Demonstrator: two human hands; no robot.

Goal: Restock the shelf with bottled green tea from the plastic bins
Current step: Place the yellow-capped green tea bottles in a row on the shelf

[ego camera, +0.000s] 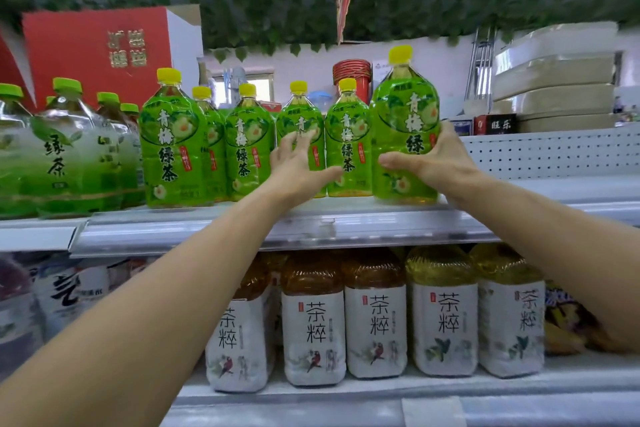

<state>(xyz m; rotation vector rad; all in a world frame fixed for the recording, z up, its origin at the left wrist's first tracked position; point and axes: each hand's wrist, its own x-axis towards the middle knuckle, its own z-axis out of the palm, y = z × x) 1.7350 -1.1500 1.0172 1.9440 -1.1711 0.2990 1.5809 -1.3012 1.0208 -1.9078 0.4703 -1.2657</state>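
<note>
Right hand: the right hand (437, 163) grips a green tea bottle (404, 135) standing at the shelf (194, 229) front edge, right of the row.
Left hand: the left hand (294, 163), fingers spread, touches neighbouring bottles (346, 142).

Open shelf (540, 199) space right of the held green bottle (405, 135). Packed tight on the left with green tea bottles (242, 146), no gap between them.
</note>
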